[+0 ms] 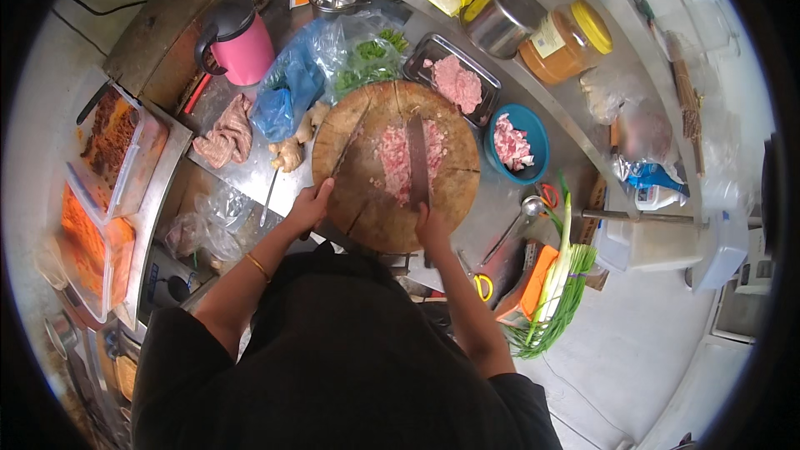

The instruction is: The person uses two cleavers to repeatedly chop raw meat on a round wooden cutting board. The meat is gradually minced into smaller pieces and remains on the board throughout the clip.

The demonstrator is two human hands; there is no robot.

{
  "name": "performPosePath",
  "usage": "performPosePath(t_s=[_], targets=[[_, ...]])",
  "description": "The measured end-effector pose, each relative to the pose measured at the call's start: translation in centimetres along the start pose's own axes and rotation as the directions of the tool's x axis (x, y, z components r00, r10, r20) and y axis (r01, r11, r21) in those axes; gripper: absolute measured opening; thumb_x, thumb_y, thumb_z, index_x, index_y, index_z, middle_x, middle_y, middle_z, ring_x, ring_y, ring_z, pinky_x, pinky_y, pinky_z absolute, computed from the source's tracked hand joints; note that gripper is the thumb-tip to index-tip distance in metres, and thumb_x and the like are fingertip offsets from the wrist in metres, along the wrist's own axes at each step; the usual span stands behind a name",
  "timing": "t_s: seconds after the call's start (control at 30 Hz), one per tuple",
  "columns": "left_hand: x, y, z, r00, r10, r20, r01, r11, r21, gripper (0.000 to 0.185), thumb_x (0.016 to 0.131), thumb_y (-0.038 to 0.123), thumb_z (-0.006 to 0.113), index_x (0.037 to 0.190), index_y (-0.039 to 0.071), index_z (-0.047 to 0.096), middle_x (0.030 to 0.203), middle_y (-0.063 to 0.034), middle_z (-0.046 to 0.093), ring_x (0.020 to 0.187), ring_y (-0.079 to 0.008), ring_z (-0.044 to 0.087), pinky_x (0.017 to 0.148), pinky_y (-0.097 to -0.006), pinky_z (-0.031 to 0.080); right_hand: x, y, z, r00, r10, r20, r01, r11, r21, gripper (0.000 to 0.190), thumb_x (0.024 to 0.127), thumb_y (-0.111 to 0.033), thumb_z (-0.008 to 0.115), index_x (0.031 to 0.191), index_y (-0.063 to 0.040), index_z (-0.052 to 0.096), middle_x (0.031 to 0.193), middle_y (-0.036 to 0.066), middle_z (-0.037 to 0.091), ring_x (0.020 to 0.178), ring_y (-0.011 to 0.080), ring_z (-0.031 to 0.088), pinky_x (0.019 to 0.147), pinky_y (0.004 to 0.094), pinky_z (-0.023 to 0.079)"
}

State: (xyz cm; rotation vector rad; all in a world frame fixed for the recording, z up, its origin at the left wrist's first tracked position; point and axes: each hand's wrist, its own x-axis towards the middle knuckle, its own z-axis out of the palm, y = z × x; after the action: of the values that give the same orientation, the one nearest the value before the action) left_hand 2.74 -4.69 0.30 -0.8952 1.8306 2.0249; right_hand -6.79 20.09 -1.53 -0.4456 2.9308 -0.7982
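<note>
My left hand [310,205] grips the handle of a cleaver [351,140], whose blade is seen edge-on over the left part of a round wooden chopping block [356,200]. My right hand [432,229] is closed on the handle of a second cleaver [417,159]. That blade lies across a heap of chopped raw meat [394,162], with meat on both sides of it. Behind the block, a metal tray [427,50] holds minced meat [459,83]. To its right, a blue bowl [542,145] contains cut meat pieces [512,144].
Ginger root [289,154], a crumpled cloth [226,131], greens in plastic bags [369,53] and a pink jug [242,50] stand left of and behind the block. At right lie a ladle [531,206], yellow-handled scissors [483,286] and green onions [562,262]. Jars line a metal shelf [550,106].
</note>
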Motion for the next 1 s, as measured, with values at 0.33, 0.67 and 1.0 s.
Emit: performPosePath(t_s=[0.33,0.67,1.0], targets=[[0.5,-0.8,-0.3,0.999,-0.041,0.014,0.039,0.996,0.086,0.046,0.087,0.045,0.037,0.103,0.006,0.054,0.042,-0.0005,0.039,0.032,-0.0103,0.038,0.032,-0.0255,0.031,1.4,-2.1,-2.1,0.994,0.030,0.101,-0.032,0.999,0.014,0.042,0.086,-0.029,0.039,0.064,0.003,0.056,0.059,0.025,0.053,0.059,0.0433,0.053,0.052,0.0485,0.041],[-0.5,0.0,-0.1,0.999,-0.008,-0.032,0.010,0.998,0.056,0.049,0.086,0.049,0.037,0.058,0.008,0.040,0.043,0.0000,0.036,0.031,-0.0096,0.034,0.030,-0.0238,0.028,0.1,-3.8,-3.7,0.997,0.067,0.049,-0.071,0.994,0.085,0.043,0.086,-0.030,0.042,0.066,0.005,0.055,0.059,0.027,0.052,0.059,0.0425,0.053,0.052,0.0477,0.039],[0.0,-0.3,-0.2,0.999,0.009,-0.034,-0.008,0.999,0.040,0.049,0.086,0.048,0.037,0.058,0.007,0.040,0.043,-0.0006,0.036,0.031,-0.0096,0.034,0.030,-0.0238,0.028,1.4,-2.9,-4.0,0.996,0.007,-0.087,0.005,0.991,0.137,0.041,0.085,-0.030,0.042,0.070,0.006,0.056,0.060,0.027,0.052,0.058,0.0430,0.053,0.050,0.0488,0.040]])
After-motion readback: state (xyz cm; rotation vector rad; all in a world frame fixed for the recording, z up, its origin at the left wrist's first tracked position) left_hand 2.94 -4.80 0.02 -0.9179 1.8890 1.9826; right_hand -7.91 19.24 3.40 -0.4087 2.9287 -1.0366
